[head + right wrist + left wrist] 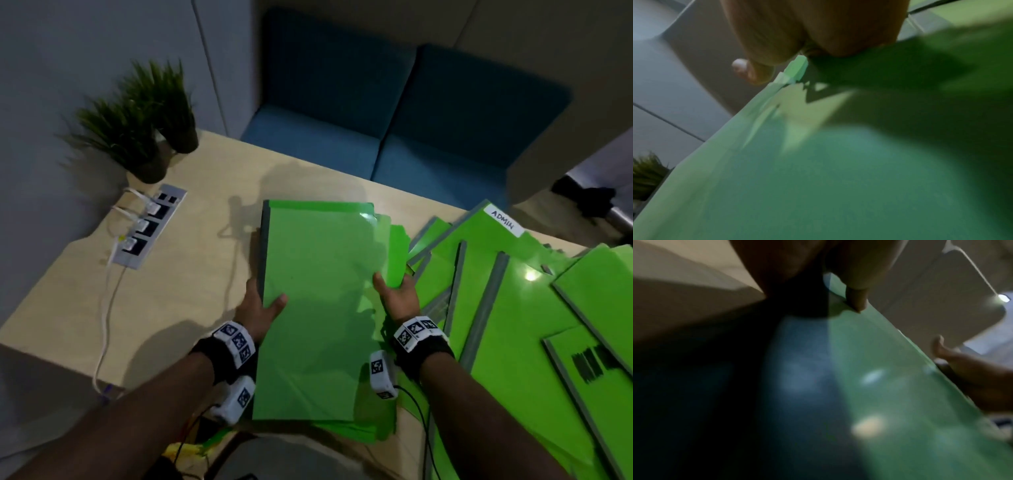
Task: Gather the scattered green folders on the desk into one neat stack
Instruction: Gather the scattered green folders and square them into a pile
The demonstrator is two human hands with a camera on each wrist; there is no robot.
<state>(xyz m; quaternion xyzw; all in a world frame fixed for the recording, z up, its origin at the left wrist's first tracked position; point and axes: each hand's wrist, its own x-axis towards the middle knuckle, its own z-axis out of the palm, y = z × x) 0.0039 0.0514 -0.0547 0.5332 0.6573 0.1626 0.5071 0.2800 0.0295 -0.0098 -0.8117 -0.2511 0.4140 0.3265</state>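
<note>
Both forearms reach in as the left hand (pixel 260 308) and right hand (pixel 399 294) grip the side edges of a glossy green plastic folder bundle (pixel 318 308) above the pale wooden desk (pixel 191 274); thin, slippery covers likely fan out unless squeezed edgewise.

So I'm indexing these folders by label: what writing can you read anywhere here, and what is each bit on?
"ADMIN": handwritten on a white label at the far corner of a green folder in the scattered pile.
Black marking on a green folder at the right edge: scribbled, unreadable.
Square coded tags on the wristbands: patterns only, no words.
Both wrist views: blurred, no text visible.
</note>
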